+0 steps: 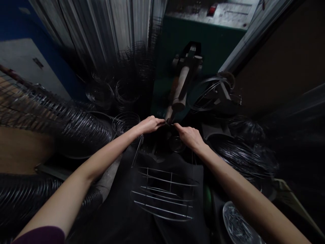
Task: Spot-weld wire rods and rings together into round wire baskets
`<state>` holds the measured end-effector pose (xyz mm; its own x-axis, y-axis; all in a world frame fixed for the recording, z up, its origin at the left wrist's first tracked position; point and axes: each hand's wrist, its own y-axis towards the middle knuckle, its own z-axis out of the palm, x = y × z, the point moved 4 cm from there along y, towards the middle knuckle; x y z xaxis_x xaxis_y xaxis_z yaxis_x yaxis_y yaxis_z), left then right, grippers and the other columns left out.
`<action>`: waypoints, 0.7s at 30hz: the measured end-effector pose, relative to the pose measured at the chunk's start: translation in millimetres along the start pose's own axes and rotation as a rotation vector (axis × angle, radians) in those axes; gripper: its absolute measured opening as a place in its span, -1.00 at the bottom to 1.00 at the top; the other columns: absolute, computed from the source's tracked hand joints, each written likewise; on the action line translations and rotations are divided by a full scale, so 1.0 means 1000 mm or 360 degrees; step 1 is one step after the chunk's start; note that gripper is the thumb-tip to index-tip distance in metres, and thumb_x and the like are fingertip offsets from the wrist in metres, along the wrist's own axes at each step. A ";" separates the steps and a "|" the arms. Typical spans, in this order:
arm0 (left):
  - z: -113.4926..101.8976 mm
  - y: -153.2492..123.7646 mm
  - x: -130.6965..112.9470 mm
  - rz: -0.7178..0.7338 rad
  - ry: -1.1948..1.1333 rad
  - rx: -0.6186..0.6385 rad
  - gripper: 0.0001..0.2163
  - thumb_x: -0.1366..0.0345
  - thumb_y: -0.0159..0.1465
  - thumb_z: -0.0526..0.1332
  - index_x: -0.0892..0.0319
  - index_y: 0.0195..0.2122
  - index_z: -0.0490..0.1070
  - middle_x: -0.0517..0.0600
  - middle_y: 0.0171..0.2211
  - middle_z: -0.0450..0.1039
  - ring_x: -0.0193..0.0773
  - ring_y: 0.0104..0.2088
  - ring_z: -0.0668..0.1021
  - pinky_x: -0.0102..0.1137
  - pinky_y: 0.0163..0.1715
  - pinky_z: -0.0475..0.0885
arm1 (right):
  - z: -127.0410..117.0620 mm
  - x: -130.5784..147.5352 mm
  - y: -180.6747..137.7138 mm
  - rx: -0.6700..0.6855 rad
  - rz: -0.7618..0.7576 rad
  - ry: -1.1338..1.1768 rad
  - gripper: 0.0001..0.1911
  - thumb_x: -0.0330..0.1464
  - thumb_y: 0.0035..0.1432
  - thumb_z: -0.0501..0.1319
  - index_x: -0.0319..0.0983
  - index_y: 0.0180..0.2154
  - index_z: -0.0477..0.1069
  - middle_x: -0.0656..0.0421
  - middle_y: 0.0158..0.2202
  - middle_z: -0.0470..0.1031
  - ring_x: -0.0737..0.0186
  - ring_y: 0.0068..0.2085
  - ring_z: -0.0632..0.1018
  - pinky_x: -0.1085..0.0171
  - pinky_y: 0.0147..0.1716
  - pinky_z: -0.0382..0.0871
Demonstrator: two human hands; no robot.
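Your left hand [149,124] and your right hand [189,136] meet in front of you, fingertips almost touching, right under the lower end of the brown lever [180,88] on the green machine [203,44]. The fingers of both hands are drawn together and curled toward a thin piece of wire [169,124] that sits between them; it looks like you are pinching it from both sides, but the spot is dark and blurred, so the exact grip cannot be told.

Just below your fingers, nearer your body, a wire rack [164,195] of curved rods and cross bars lies on the dark surface. A loose straight rod [137,152] leans under your left wrist. Beside your left fingers, on the outer side, stands a small stack of wire rings [126,122], and farther out on that side lie long rows of wire hoops [76,125]. Out past your right fingers sits a dark coil of wire [238,152], and above it a larger ring [208,93] hangs on the machine. Close to your right elbow is a bowl of small metal pieces [237,225].
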<state>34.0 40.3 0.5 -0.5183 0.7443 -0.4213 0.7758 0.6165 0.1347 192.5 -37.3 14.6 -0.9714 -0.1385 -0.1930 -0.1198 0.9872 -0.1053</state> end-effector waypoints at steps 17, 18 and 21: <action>-0.006 0.004 -0.003 -0.0024 0.0005 0.0097 -0.74 0.24 0.33 0.02 0.19 -0.22 0.48 -0.04 -0.55 0.43 -0.38 -0.60 0.32 -0.48 -0.52 0.11 | 0.003 -0.005 0.004 0.0061 0.0053 0.0144 -0.57 -0.27 0.31 -0.19 -0.09 0.13 0.20 -0.01 -0.33 0.50 0.05 -0.33 0.55 0.26 -0.42 0.26; -0.006 0.004 -0.004 -0.0020 0.0000 0.0110 -0.74 0.25 0.33 0.02 0.20 -0.23 0.48 -0.04 -0.55 0.43 -0.39 -0.61 0.32 -0.48 -0.52 0.11 | 0.003 -0.005 0.005 0.0070 0.0059 0.0157 -0.57 -0.26 0.31 -0.19 -0.09 0.12 0.20 -0.01 -0.33 0.50 0.04 -0.32 0.55 0.26 -0.41 0.26; -0.008 0.005 -0.006 -0.0014 -0.0025 0.0156 -0.74 0.26 0.33 0.02 0.21 -0.24 0.48 -0.05 -0.55 0.44 -0.40 -0.61 0.31 -0.49 -0.52 0.11 | 0.003 -0.006 0.006 0.0084 0.0066 0.0197 -0.57 -0.25 0.31 -0.20 -0.08 0.12 0.21 -0.01 -0.33 0.49 0.03 -0.32 0.55 0.26 -0.42 0.26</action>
<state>37.8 41.0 10.7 -0.5204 0.7343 -0.4360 0.8030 0.5944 0.0426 198.2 -30.8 11.9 -0.9935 -0.0837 -0.0765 -0.0714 0.9858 -0.1517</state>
